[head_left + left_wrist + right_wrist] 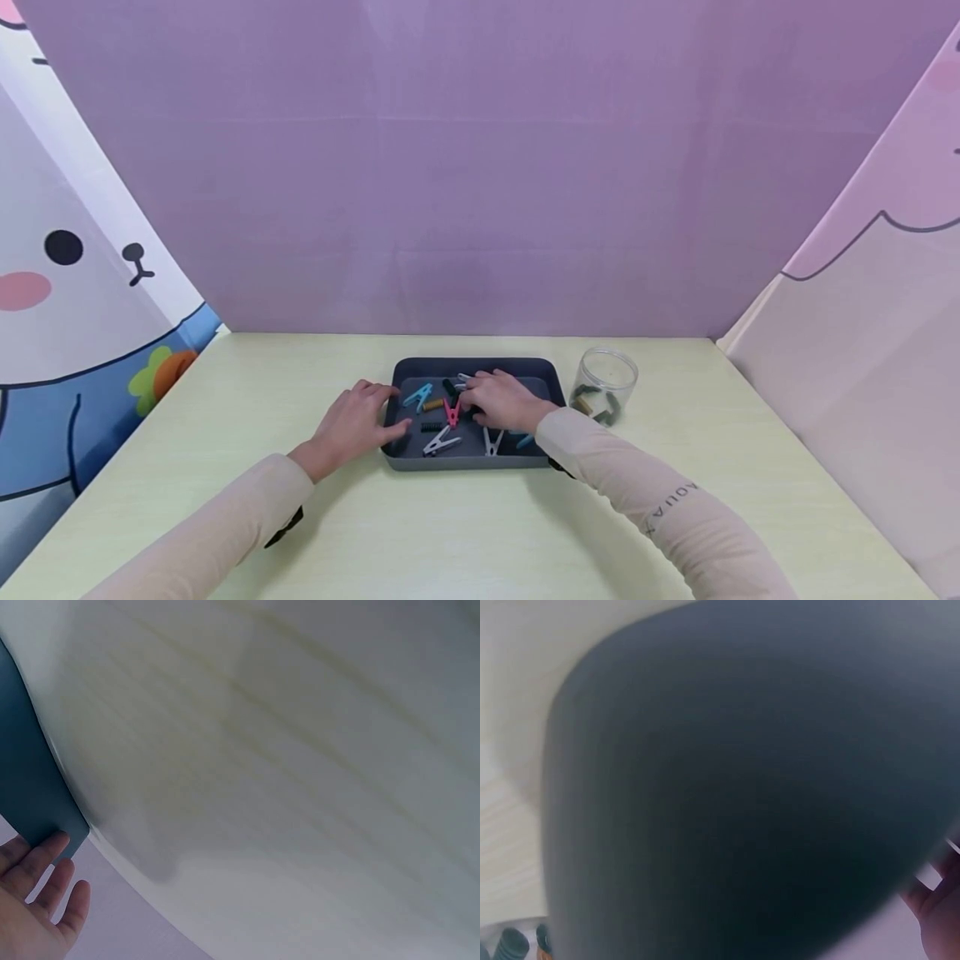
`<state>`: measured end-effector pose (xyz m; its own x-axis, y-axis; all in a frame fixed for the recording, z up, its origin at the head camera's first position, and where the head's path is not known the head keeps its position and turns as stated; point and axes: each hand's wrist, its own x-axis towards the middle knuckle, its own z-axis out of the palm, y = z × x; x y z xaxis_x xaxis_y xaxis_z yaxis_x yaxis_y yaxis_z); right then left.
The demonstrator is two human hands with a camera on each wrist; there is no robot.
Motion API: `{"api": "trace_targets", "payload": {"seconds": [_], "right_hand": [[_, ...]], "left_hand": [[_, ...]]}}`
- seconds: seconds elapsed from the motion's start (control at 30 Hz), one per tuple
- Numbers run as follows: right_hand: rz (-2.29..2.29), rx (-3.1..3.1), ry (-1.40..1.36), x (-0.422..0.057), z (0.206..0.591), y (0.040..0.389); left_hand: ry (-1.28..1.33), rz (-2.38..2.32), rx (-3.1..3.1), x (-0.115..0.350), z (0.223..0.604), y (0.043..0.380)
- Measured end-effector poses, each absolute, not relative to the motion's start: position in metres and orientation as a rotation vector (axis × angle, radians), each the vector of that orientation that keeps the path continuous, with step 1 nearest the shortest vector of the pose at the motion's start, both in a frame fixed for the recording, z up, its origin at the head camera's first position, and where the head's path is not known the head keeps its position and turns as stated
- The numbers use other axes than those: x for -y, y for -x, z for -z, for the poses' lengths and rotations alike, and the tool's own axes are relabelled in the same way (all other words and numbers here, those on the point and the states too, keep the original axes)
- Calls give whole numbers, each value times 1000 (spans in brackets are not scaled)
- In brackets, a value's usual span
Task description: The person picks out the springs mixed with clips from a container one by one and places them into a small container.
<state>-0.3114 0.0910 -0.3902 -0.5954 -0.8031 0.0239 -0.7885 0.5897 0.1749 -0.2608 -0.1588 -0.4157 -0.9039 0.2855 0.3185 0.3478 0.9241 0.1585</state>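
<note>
A dark grey tray (472, 463) holds small clips and short cylinders. My left hand (355, 427) is at its left side, thumb over the rim; in the left wrist view, its fairly straight fingers (51, 851) touch the outer wall. My right hand (504, 400) reaches into the tray, fingertips down near the middle; whether they pinch anything is hidden. Close to those fingertips lies a pink clip (452, 413). Around it are a light blue clip (418, 397), a brown cylinder (432, 405), a dark ribbed cylinder (431, 427) and white clips (441, 442).
A clear jar (609, 371) stands right of the tray, with several dark green and brown cylinders at its bottom. In the right wrist view, the tray wall (727, 765) fills most of the picture. A purple panel (480, 208) rises behind the pale table (420, 533).
</note>
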Motion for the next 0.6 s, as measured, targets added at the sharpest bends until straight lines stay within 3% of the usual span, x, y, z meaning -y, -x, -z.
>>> {"api": "trace_targets", "payload": {"seconds": [0.6], "right_hand": [[163,2683,-1309,-105,377,312]], "left_hand": [[481,295,2797,160,415,261]]}}
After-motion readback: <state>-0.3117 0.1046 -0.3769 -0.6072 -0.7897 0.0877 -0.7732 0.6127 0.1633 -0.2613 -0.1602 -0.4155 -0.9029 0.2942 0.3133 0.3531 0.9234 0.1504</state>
